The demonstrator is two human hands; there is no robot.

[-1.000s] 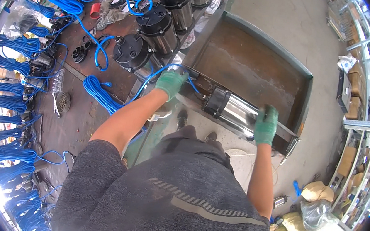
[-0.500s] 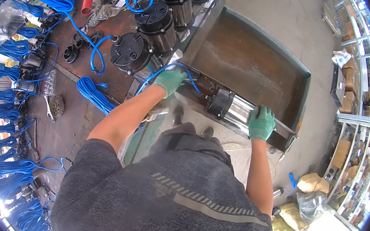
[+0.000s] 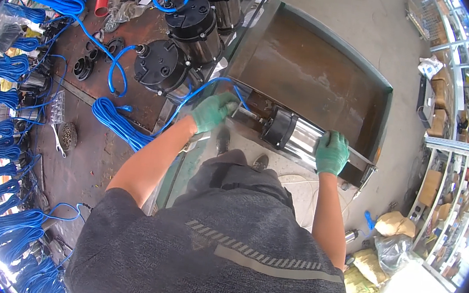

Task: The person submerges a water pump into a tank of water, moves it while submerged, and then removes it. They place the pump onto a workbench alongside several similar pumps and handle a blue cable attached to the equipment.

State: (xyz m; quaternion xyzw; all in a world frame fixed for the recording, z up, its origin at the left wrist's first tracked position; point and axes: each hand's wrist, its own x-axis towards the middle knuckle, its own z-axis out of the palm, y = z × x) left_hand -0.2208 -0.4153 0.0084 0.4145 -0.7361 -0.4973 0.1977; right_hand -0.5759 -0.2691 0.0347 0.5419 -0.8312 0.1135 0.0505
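Observation:
A pump (image 3: pixel 299 135) with a shiny steel barrel and black end lies on its side across the near end of a metal trough. My right hand (image 3: pixel 332 152), in a green glove, is wrapped round the barrel's right part. At the trough's left near corner is my left hand (image 3: pixel 213 113), also gloved in green, with its fingers closed. A grey metal bar-like piece shows beside its fingertips, but what it grips is unclear. A blue cable (image 3: pixel 199 91) passes just above the left hand towards the pump's black end.
The rusty-bottomed trough (image 3: pixel 388 109) stands ahead. On the bench to its left are several upright pumps (image 3: pixel 161 67), a coiled blue cable (image 3: pixel 115 123), a wrench (image 3: pixel 59 141) and a round dish of small parts (image 3: pixel 67 134). Shelving (image 3: pixel 455 142) lines the right; bags (image 3: pixel 393 252) lie on the floor.
My left hand has turned and drawn slightly nearer me, its fingers now closed near the trough corner. My right hand stays on the pump barrel. The view has shifted slightly.

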